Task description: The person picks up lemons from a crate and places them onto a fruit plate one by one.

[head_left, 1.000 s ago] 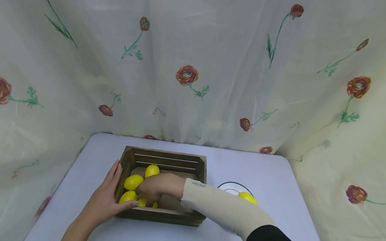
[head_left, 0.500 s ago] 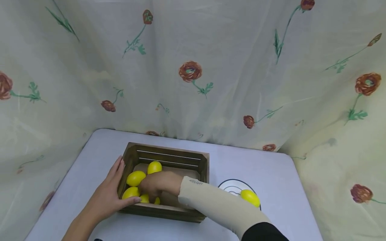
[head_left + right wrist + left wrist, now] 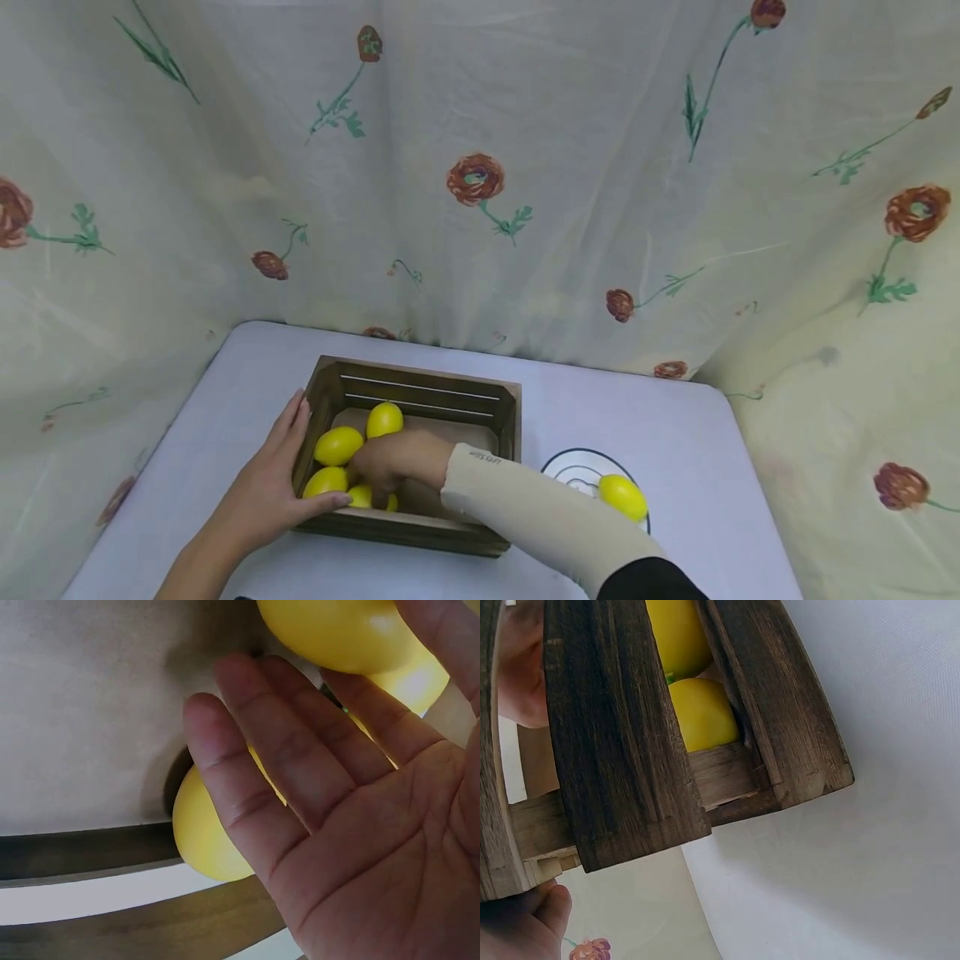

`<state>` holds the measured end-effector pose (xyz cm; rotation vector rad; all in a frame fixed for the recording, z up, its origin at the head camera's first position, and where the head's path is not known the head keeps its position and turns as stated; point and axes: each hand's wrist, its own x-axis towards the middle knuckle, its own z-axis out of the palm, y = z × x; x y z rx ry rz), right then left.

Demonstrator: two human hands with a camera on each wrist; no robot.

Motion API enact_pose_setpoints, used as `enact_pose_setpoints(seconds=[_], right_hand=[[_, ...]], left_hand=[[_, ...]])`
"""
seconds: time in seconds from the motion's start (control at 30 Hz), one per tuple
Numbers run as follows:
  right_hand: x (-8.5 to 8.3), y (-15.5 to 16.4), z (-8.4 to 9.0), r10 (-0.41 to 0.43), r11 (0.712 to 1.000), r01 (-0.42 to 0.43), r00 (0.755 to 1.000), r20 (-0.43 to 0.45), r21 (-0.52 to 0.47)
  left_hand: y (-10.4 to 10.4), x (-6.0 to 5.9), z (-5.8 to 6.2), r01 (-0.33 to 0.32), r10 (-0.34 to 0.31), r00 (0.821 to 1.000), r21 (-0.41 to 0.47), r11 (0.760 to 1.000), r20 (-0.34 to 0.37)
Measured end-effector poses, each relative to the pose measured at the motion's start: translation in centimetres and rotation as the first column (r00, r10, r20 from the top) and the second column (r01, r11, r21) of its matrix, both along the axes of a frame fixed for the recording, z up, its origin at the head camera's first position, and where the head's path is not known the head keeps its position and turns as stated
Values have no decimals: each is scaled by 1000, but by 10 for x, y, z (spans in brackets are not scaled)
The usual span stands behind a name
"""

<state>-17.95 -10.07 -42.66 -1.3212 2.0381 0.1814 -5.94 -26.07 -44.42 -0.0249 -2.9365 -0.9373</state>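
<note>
- Lemons (image 3: 337,445) lie in the left half of a dark wooden crate (image 3: 457,403) on the pale table (image 3: 660,425).
- Right hand (image 3: 390,461) reaches inside, fingers laid fairly straight over a lemon (image 3: 206,829) at the front wall; no closed grip shows.
- Left hand (image 3: 272,487) clasps the crate's left front corner, thumb hooked over the rim.
- One more lemon (image 3: 622,497) sits on a white plate (image 3: 573,471) just right of the crate.

The right arm wears a close-fitting cream sleeve (image 3: 540,517) with a small dark printed mark near the cuff. Above it, at five o'clock, sits a black upper sleeve (image 3: 648,582). The left forearm (image 3: 202,558) is bare.
</note>
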Motion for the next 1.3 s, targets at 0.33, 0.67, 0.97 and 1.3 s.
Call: enact_pose_setpoints(seconds=[0.33,0.67,0.97,1.3], right_hand=[[3,-2,-8,7,1000,-6,1000,-30,12],[6,-3,-13,25,1000,-25,998,-62,-2],[3,0,-14,8,999,-9,999,-32,-34],[-7,12,0,-3,998,3,1000,8,-64]], left_hand=[[0,1,0,1,-1,1000,-8,1000,-9],[1,0,2,-3,3,1000,-10,1000,-1],[1,-1,2,-4,4,1000,-10,1000,2],[0,-1,2,-2,2,1000,-10,1000,0]])
